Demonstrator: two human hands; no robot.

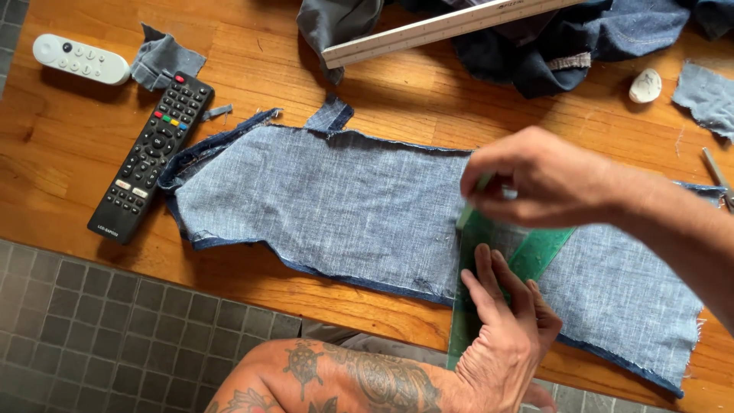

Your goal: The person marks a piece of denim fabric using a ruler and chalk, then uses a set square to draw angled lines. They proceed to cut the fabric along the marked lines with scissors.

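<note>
1. Right now the left hand point(505, 321), low and right of centre in the frame, lies open with fingers spread and flat on a green translucent set square point(478, 291); it presses the tool down rather than gripping it.
2. Above it, the right hand point(539, 183) is closed in a pinch on a small pale marker point(468, 210), probably chalk, though it is mostly hidden by the fingers; its tip meets the set square's long edge.
3. Judging from this, the line will come out clean if the left hand bears down evenly, close to the edge being traced; the marker should lean lightly against that edge, and the cloth must lie unwrinkled beneath.
4. Under both lies the denim panel point(321, 206), wrong side up, spread across the middle of the frame from left to far right; the weave is pale, slubby and cross-hatched, with darker blue raw edges fraying at the rim and a small tab at the top.
5. Around it the wooden worktop point(76, 145) is warm, orange and glossy, with grey tiled floor point(115, 336) at lower left.
6. At upper left sit a black remote control point(151, 157), matt with coloured buttons, and a white remote point(80, 59), smooth and rounded; a long pale ruler point(436, 27) crosses dark folded fabric point(550, 53) at the top; a whitish lump of tailor's chalk point(645, 86) lies at upper right.
</note>
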